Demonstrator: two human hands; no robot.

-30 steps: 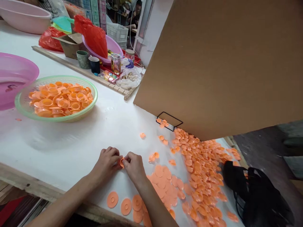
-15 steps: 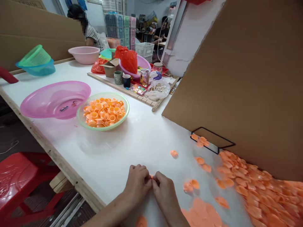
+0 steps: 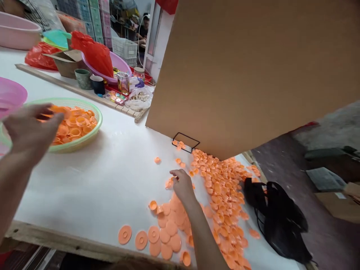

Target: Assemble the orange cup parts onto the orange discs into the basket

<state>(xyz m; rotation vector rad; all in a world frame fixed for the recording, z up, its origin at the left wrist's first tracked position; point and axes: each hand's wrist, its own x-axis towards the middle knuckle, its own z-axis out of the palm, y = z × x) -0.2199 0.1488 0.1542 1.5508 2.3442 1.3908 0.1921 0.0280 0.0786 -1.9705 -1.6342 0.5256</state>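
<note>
My left hand [image 3: 29,131] is over the near left side of a green basket [image 3: 97,131] filled with small orange cup-shaped plastic caps [image 3: 75,132]. Its thumb and fingers are apart, and a blurred orange cap shows just beyond the fingertips. My right hand [image 3: 182,185] is low over the white table, fingers partly bent and apart. Close under its fingertips lie a few orange caps [image 3: 169,183]; whether they touch is unclear. Flat orange discs [image 3: 171,227] lie overlapping in front of the right forearm, and a large heap of orange caps [image 3: 222,191] spreads to its right.
A tall cardboard sheet [image 3: 239,75] stands behind the heap. A black bag [image 3: 281,221] lies at the table's right edge. Cups [image 3: 98,85], a red plastic bag [image 3: 95,56] and a pink basin [image 3: 11,93] are farther back and left. Two other people are partly visible in the background.
My hands were together at the table's middle, pinching a small orange piece. Now the left has moved to the basket and the right toward the loose caps. The view has turned right.
</note>
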